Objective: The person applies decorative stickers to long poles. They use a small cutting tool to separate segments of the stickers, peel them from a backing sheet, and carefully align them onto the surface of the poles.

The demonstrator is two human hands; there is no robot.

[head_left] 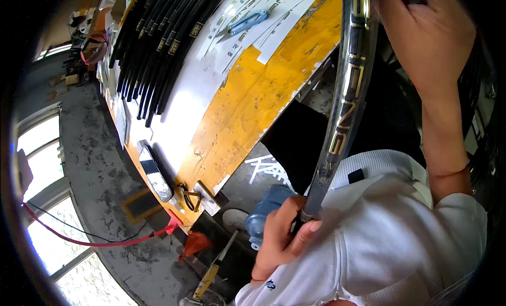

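Note:
A long black tube (348, 89) with gold-edged lettering and a glossy clear layer slants from the top edge down to my chest. My left hand (284, 232) is closed round its lower end, thumb on the near side. Up at the top right, my right hand (429, 37) is curled against the tube's upper part; its fingertips are partly hidden behind the hand and cut off by the frame. Left of the tube is a worktable (237, 105), white and worn yellow. On it lie white printed sheets (279, 21) with blue-handled scissors (250, 22) on top.
Several similar black tubes (163, 47) lie side by side on the table's far left. A phone (155, 171) rests near the table's left edge. Below stand a blue water bottle (263, 211) and an orange bag (196, 244). A red hose (95, 244) runs toward the table corner.

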